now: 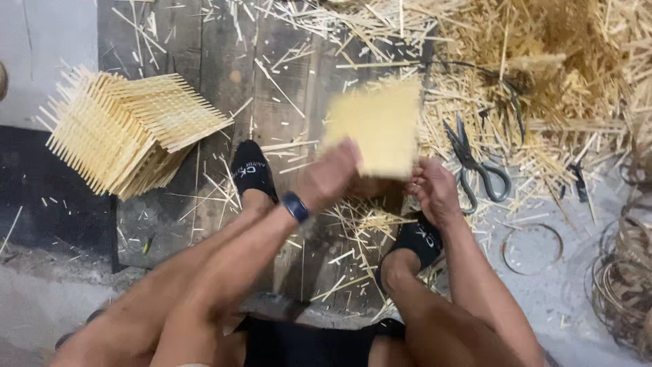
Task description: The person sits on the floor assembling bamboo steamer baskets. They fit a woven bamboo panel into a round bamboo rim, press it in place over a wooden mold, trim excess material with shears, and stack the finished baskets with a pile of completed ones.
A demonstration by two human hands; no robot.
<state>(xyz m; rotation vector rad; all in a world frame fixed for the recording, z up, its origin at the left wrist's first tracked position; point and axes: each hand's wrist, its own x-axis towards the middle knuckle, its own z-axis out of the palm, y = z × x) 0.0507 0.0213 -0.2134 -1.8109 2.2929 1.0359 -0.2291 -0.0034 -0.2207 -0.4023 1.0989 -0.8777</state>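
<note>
Right, here is how things stand.
Left hand: the left hand (331,173), a dark blue band at its wrist, is closed on the lower left edge of a pale yellow square mat of thin bamboo slats (377,124).
Right hand: the right hand (433,190) grips the mat's lower right corner, fingers curled round the edge.
Where the mat is: held up in the air between both hands, above the dark weathered wooden floor boards (224,68), just over the person's feet in black socks (252,171).
Blur: the mat's face is smeared, so its weave cannot be read here.
Risk, grip: I judge that the mat is pinched only along one edge; a loose pinch could let it sag or drop among the scraps.
Risk, splinters: bare fingers against thin cut slat ends look likely to catch a sliver.
Risk, shears: the dark metal scissors (479,166) lie open just beside the right hand, blades towards the straw heap; a careless reach could meet them.
Risk, stack: the fanned stack of pale slatted bamboo panels (125,129) leans at the left, well apart, and looks as if a knock could tip it.
Textures: stiff, straight, matt sticks in the stack; tangled, fibrous golden straw shavings (543,61) heaped at upper right; thin wire rings (533,248) lying on the grey concrete at right.
</note>
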